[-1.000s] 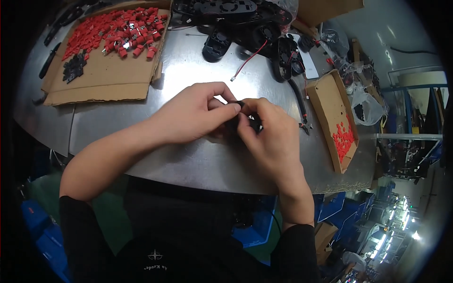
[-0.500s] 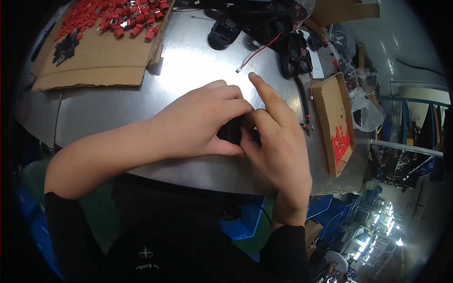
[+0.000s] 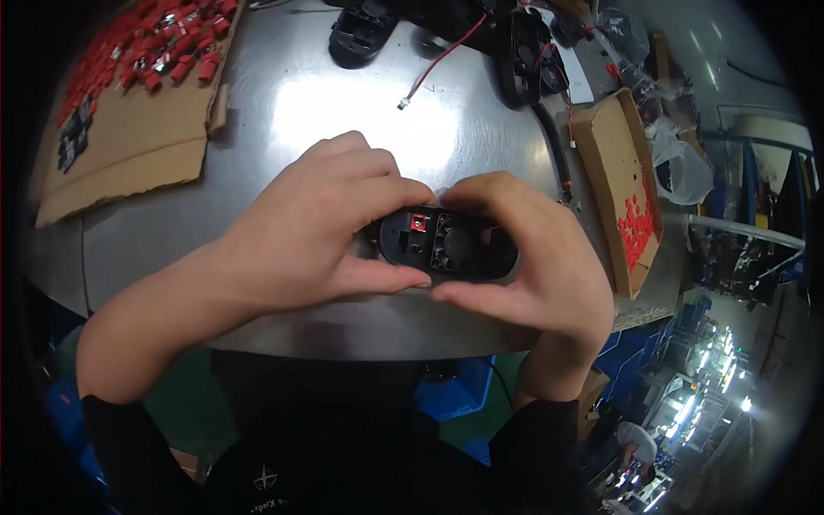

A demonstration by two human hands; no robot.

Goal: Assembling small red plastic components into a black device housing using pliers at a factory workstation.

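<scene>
Both my hands hold one black oval plastic part [image 3: 446, 245] just above the near edge of the metal table [image 3: 343, 112]. Its open side faces me, showing a round fan-like recess and a small red piece set in near its left end. My left hand [image 3: 313, 227] grips the left end, thumb under and fingers over. My right hand [image 3: 536, 266] wraps the right end, thumb along the lower rim.
A cardboard sheet [image 3: 129, 146] with several small red parts [image 3: 154, 51] lies at the far left. More black parts [image 3: 365, 30] with a red wire [image 3: 438, 60] sit at the back. A cardboard box [image 3: 618, 189] holding red pieces stands at the right edge.
The hands have turned the black part so its open inside faces up and drawn it closer to me. The camera view has shifted nearer to the table.
</scene>
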